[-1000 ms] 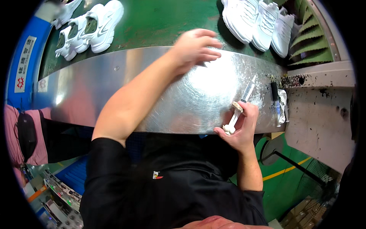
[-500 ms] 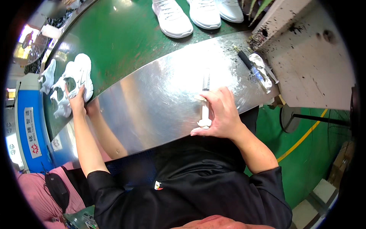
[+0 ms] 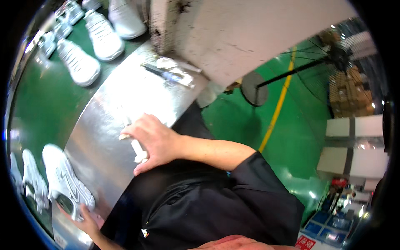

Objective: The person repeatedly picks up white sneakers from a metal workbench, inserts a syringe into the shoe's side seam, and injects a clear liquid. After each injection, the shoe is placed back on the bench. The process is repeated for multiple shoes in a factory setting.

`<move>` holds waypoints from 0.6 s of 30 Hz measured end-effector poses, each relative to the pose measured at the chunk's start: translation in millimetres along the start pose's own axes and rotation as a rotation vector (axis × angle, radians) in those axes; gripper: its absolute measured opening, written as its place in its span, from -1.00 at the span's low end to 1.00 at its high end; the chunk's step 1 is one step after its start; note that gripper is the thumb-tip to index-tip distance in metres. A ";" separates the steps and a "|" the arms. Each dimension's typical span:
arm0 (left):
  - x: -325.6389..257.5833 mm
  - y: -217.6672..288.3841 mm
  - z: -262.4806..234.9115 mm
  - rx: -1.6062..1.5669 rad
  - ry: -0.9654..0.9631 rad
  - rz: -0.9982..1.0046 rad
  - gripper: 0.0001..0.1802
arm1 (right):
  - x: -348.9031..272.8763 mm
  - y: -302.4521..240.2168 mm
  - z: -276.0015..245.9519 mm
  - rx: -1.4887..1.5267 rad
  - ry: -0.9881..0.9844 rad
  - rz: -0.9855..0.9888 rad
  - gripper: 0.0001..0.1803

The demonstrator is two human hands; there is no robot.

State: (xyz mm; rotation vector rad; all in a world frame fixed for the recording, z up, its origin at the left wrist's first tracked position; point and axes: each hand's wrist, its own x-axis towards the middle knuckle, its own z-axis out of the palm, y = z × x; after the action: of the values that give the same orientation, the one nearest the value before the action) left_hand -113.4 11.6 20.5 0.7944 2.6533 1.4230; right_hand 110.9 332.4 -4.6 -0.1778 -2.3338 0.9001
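Note:
In my right hand (image 3: pixel 156 139) is a syringe (image 3: pixel 138 148) with a white plunger, held over the steel ledge. Its fingers wrap the barrel's flange, and the thumb lies by the plunger's end. The syringe's tip is lost in glare. At the lower left, my left hand (image 3: pixel 87 223) grips a white shoe sole (image 3: pixel 62 175) by its looped, cut-out end, the thumb on the near side. The sole lies across the green surface and the ledge's edge. Beside it, farther left, rest more white cut-out shoe pieces (image 3: pixel 34 179).
Several white sneakers (image 3: pixel 79 62) stand on the green surface (image 3: pixel 39 108) at upper left. A dark-handled brush-like tool (image 3: pixel 156 70) and a crumpled white wad (image 3: pixel 167 63) lie on the steel ledge (image 3: pixel 96 143) against a stained pale panel (image 3: pixel 233 37). A standing fan (image 3: pixel 316 62) is at right.
The whole view has swung to the right, so the sneakers, ledge and both hands appear farther left and turned. My right hand still holds the syringe; my left hand still grips the white piece.

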 end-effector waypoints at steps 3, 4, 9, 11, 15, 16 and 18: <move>-16.9 -16.5 3.4 0.007 -0.043 0.034 -0.22 | -17.5 -1.1 -10.7 0.062 -0.034 0.072 -0.09; -6.6 -30.9 -0.7 -0.133 -0.080 0.034 -0.25 | -21.0 -2.3 -13.0 0.083 -0.056 0.095 -0.08; 84.7 -59.4 -17.3 -0.787 -0.209 -0.360 -0.43 | -31.4 -14.5 -32.5 0.181 -0.178 0.267 -0.03; 133.2 -87.3 -11.8 -0.829 -0.437 -0.457 -0.44 | -36.3 -18.2 -36.6 0.202 -0.123 0.280 -0.02; 170.4 -62.7 7.2 -0.768 -0.676 -0.673 -0.45 | -44.4 -14.3 -33.4 0.190 -0.095 0.279 0.00; 170.7 -55.3 11.5 -0.770 -0.645 -0.669 -0.44 | -46.7 -17.9 -35.3 0.186 -0.113 0.274 0.00; 164.3 -37.0 19.4 -0.778 -0.578 -0.661 -0.42 | -48.4 -29.5 -42.8 0.177 -0.152 0.260 0.00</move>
State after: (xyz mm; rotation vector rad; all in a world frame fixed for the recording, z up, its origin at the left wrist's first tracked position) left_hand -267.0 83.3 14.7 0.1620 1.5067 1.5119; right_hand 177.8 318.0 14.5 -0.3567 -2.3894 1.2818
